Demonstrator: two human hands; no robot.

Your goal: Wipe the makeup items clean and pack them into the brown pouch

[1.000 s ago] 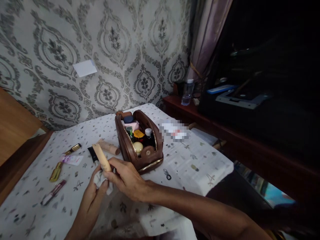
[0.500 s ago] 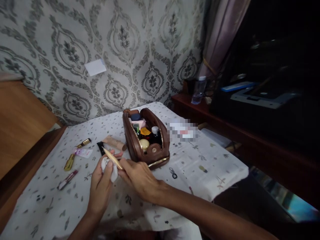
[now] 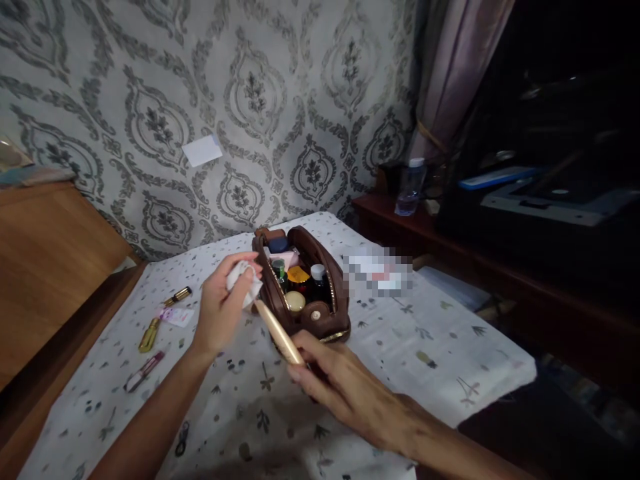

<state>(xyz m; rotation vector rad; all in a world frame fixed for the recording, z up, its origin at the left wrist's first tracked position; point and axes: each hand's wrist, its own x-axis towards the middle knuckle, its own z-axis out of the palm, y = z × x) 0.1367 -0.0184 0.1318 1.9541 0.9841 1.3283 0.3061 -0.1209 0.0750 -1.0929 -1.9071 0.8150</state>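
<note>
My left hand (image 3: 223, 307) is closed on a crumpled white tissue (image 3: 243, 280), raised just left of an open brown leather cosmetic pouch (image 3: 320, 323). My right hand (image 3: 333, 383) pinches the lower end of a beige cosmetic tube (image 3: 277, 331), whose upper tip reaches up to the tissue. The pouch stands on a white leaf-print tablecloth (image 3: 400, 333) and holds several small bottles and jars (image 3: 300, 283).
Small gold tubes (image 3: 150, 333), a pink sachet (image 3: 175, 315) and a pink-capped lip gloss (image 3: 143, 372) lie left on the cloth. A wooden headboard (image 3: 50, 253) is at the left. Behind stands a dark shelf (image 3: 450, 247) with a water bottle (image 3: 410, 187). The cloth's right edge drops off.
Both hands rose and shifted right toward the pouch. The left hand with the tissue slid up to the tube's tip, while the right hand now grips the tube's lower end.
</note>
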